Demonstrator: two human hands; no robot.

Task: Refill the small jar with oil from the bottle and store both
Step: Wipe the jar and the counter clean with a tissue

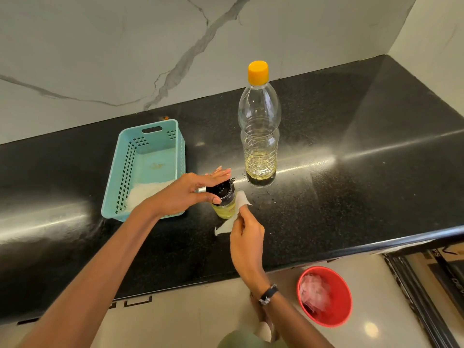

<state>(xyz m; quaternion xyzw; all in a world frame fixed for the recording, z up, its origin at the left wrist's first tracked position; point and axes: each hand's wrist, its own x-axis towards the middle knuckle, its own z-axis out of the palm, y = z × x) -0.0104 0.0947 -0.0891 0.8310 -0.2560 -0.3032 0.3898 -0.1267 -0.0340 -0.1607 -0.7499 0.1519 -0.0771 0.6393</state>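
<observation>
I see the jar [224, 206] standing upright on the counter [351, 197], close to the front edge, with yellow oil inside and its black lid [222, 191] already on. My left hand [190, 194] grasps this lid from above and from the left side, thumb in front and fingers over the top. My right hand [247, 238] is just beside the jar on its right and pinches a piece of tissue [236, 214], which touches the glass wall of the jar. I judge this is wiping of oil from the outside, so the filling looks finished.

The bottle [259, 136] stands upright behind the jar and a little to the right, apart from it, with the yellow cap [258, 72] closed and only little oil at the bottom. The right hand is nearer to it than the left one.

The relation that matters for storing is the basket [148, 169]. It lies directly left of the jar, nearly touching it, and my left wrist is already over its near right corner. Its long axis goes from me toward the wall. Something white lies in its near end, and the far part is bare. So the jar needs only a short lift to the left, and the left hand is placed well for this. Whether the tall bottle goes into the basket too, I cannot tell.
</observation>
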